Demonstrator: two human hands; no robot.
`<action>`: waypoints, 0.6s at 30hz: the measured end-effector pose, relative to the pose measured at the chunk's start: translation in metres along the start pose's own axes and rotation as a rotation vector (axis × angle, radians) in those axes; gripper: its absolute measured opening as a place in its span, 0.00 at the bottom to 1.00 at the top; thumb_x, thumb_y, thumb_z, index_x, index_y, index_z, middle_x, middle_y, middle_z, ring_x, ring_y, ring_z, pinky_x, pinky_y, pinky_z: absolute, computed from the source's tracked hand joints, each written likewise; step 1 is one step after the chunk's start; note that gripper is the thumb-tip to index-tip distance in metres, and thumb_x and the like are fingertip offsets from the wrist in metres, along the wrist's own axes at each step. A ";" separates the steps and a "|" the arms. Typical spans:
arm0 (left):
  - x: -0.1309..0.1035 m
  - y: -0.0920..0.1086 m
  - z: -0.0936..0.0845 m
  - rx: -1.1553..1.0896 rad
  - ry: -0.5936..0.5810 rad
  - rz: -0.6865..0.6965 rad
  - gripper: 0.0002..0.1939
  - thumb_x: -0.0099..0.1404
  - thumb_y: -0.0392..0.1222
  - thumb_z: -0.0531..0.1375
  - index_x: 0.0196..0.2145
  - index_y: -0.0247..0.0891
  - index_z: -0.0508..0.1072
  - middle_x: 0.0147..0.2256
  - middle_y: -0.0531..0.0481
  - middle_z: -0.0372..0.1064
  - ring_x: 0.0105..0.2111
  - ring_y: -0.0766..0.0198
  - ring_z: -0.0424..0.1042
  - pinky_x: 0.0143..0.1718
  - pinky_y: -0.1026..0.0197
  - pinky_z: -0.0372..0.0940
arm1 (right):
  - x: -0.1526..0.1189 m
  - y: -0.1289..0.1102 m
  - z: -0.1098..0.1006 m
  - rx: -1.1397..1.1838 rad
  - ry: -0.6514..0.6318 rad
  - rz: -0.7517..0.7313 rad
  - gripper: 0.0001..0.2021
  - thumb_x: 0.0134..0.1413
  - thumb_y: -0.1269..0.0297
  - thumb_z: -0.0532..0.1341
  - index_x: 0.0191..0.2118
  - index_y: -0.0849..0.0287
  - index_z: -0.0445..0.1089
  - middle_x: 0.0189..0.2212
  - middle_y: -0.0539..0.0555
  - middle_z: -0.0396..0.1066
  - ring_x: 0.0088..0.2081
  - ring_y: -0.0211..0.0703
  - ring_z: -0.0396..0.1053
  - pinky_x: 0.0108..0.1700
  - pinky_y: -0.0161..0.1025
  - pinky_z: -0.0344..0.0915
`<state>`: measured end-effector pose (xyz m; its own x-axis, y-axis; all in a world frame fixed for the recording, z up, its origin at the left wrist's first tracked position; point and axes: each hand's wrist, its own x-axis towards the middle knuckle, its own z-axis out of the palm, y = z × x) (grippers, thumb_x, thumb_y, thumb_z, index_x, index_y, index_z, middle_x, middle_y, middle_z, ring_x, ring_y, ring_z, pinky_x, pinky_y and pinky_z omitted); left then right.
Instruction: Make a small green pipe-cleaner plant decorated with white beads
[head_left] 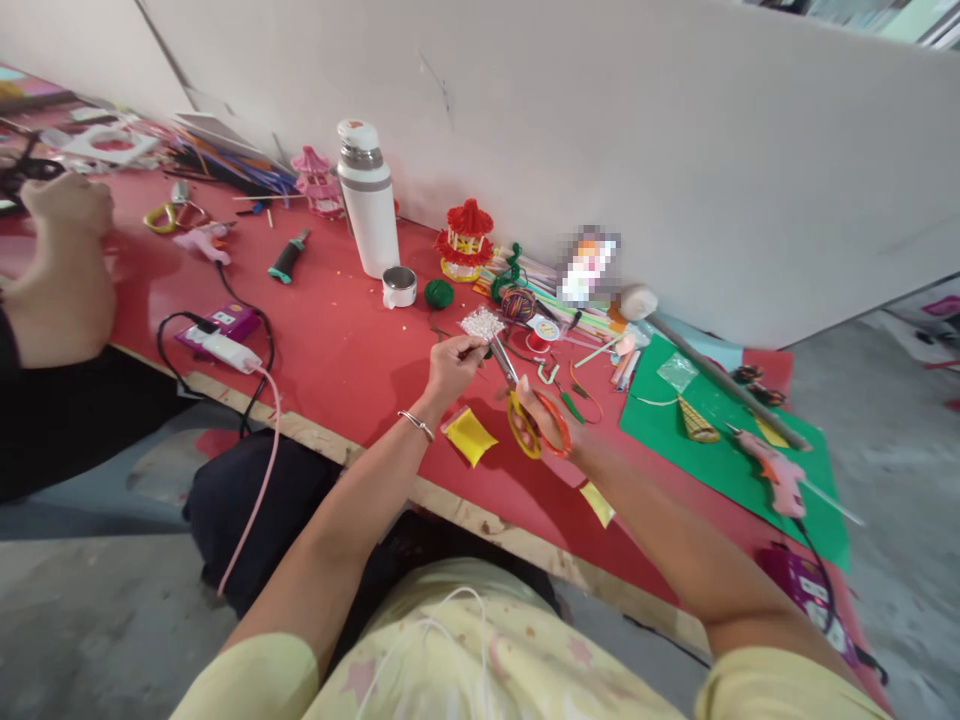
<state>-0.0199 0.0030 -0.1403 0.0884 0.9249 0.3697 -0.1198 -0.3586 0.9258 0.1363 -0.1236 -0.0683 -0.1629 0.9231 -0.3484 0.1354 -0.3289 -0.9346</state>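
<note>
My left hand pinches the near corner of a small clear packet of white beads. In my right hand are scissors with yellow and orange handles. Their blades point up and left and reach the packet's edge; I cannot tell whether they touch it. Just right of my left wrist lies a piece of yellow material in a clear bag. A smaller pale yellow piece rests under my right forearm.
A white flask, a cup and a red pavilion model stand toward the wall. A pink glue gun lies on green sheet at right. Another person's arm rests at left, near a purple power block.
</note>
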 end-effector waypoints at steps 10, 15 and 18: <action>0.000 0.003 -0.002 -0.005 0.002 0.007 0.05 0.60 0.37 0.63 0.30 0.36 0.80 0.25 0.51 0.73 0.23 0.68 0.71 0.27 0.65 0.65 | 0.003 0.000 0.001 -0.029 0.029 -0.007 0.29 0.58 0.31 0.57 0.43 0.56 0.68 0.19 0.43 0.59 0.14 0.32 0.58 0.13 0.30 0.56; 0.001 0.005 -0.002 -0.028 0.001 0.007 0.05 0.59 0.37 0.63 0.30 0.36 0.80 0.24 0.52 0.73 0.23 0.68 0.71 0.27 0.65 0.65 | 0.003 0.000 -0.001 -0.053 0.021 -0.030 0.29 0.58 0.31 0.57 0.43 0.56 0.69 0.20 0.43 0.59 0.15 0.33 0.58 0.14 0.31 0.58; 0.000 0.004 -0.002 -0.035 -0.005 0.002 0.05 0.59 0.37 0.62 0.29 0.36 0.80 0.24 0.51 0.73 0.23 0.68 0.71 0.27 0.65 0.65 | 0.003 0.002 -0.004 -0.053 0.016 -0.020 0.29 0.59 0.31 0.56 0.43 0.56 0.69 0.20 0.43 0.59 0.15 0.33 0.58 0.14 0.31 0.58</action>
<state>-0.0224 0.0020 -0.1362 0.0926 0.9237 0.3718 -0.1548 -0.3555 0.9218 0.1397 -0.1204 -0.0714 -0.1504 0.9327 -0.3277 0.1843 -0.2992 -0.9362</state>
